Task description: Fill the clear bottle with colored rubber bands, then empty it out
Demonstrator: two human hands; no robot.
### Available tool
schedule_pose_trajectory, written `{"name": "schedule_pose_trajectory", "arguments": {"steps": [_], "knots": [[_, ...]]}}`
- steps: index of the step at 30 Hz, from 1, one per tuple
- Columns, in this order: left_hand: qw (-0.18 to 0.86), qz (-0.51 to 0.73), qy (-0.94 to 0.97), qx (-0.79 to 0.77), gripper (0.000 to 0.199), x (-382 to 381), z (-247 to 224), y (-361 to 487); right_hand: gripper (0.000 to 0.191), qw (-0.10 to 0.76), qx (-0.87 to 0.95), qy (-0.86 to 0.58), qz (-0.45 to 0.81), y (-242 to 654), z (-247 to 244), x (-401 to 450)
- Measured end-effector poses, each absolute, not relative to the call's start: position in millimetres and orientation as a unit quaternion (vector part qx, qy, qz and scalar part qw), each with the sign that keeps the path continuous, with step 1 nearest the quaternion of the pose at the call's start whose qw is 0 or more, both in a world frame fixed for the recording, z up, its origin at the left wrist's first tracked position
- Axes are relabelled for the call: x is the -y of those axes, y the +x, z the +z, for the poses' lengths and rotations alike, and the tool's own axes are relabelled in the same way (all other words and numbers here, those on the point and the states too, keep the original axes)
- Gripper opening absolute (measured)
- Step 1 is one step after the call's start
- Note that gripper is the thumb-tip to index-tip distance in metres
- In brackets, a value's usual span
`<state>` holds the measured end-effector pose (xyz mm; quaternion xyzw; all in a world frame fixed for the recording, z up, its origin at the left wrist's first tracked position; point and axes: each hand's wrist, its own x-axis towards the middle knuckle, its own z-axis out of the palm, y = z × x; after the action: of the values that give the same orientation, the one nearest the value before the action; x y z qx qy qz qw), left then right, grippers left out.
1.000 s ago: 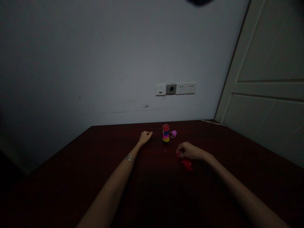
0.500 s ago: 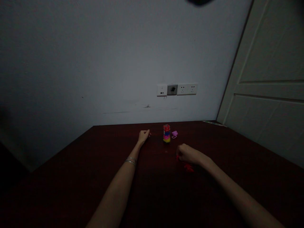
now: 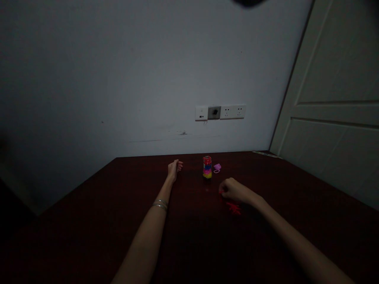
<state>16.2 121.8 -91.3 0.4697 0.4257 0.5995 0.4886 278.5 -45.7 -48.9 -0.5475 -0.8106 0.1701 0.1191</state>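
Note left hand [image 3: 173, 169] turned, shifted farther left of jar [image 3: 207, 167], half-curled; leaves only right hand [image 3: 234, 190], curled narrow, by red pieces [image 3: 234, 208] front-right of jar. Cannot tell contents of either.

The left hand [image 3: 174, 169] is bare, slim and narrow at the wrist; the left forearm [image 3: 144, 238] is bare too, slender near the hand and broader towards the elbow; thin bracelets [image 3: 160, 204] circle it just above the wrist, silvery, with a dull shine, their finer pattern too small to make out; the right hand [image 3: 233, 190] and right forearm [image 3: 288, 227] are bare, the forearm smooth in outline and gently tapered.
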Motion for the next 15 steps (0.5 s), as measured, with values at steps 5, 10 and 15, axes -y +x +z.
{"name": "schedule_pose_trajectory", "arguments": {"steps": [5, 10, 15], "knots": [[0.515, 0.611, 0.449, -0.399, 0.036, -118.2, -89.0, 13.4, 0.023, 0.165, 0.806, -0.536, 0.190, 281.8, -48.2, 44.3], [0.540, 0.579, 0.470, -0.390, 0.037, -114.1, -85.9, 12.6, 0.025, 0.202, 0.781, -0.551, 0.215, 282.4, -47.6, 43.2], [0.538, 0.466, 0.600, -0.366, 0.050, -101.8, -60.2, 24.0, 0.024, 0.225, 0.763, -0.560, 0.233, 284.4, -53.1, 37.2]]}}
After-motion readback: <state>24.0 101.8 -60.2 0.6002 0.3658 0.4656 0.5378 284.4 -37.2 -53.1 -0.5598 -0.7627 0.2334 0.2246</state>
